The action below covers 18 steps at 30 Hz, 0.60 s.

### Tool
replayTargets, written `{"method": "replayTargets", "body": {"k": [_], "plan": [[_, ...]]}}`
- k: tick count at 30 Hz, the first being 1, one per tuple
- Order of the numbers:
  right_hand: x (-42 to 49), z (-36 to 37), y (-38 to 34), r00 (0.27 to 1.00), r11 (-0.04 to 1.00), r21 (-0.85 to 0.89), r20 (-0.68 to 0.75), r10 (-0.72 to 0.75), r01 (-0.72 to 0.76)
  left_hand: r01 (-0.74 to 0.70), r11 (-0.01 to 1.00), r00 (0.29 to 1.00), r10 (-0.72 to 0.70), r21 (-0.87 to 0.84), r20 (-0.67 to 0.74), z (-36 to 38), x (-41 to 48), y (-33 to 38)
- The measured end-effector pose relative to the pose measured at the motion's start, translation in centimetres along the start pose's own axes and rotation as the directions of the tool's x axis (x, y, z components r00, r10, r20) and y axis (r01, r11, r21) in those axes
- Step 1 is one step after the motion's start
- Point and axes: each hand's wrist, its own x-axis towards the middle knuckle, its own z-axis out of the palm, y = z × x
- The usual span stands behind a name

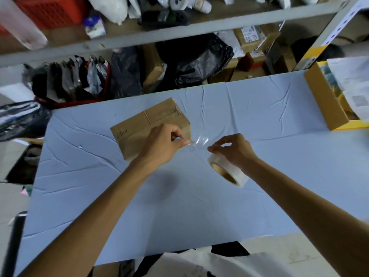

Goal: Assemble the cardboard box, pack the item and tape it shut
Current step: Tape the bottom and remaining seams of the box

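A closed brown cardboard box (pixel 139 124) lies on the blue-covered table (pixel 179 206), left of centre, with clear tape running along its top. My left hand (pixel 162 143) hovers over the box's near right corner and pinches the edge of a stretch of clear tape (pixel 199 140). That stretch spans from the box's right end to the roll. My right hand (pixel 232 149) grips the white tape roll (pixel 228 169), which hangs tilted under my palm, its cardboard core facing me.
An open yellow-and-brown box (pixel 327 104) with papers sits at the table's right edge. Beyond the far edge stand a metal shelf (pixel 159 35), black plastic bags (pixel 199 60), cartons and a red basket (pixel 65 102) of packets. A black chair back (pixel 14 240) is at lower left.
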Motion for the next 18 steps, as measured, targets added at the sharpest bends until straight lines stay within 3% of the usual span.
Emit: {"method": "replayTargets", "body": {"k": [5, 8, 18], "plan": [[0.1, 0.1, 0.0, 1.000, 1.000, -0.008, -0.003, 0.007, -0.007, -0.178, 0.975, 0.961, 0.201, 0.131, -0.189, 1.3, 0.7, 0.0], [0.1, 0.2, 0.2, 1.000, 1.000, -0.022, 0.003, 0.004, -0.004, -0.227, 0.953, 0.948, 0.264, 0.200, -0.178, 2.0, 1.6, -0.5], [-0.2, -0.2, 0.1, 1.000, 1.000, -0.009, -0.006, -0.004, 0.004, -0.206, 0.961, 0.964, 0.232, 0.182, -0.133, 3.0, 2.7, -0.6]]}}
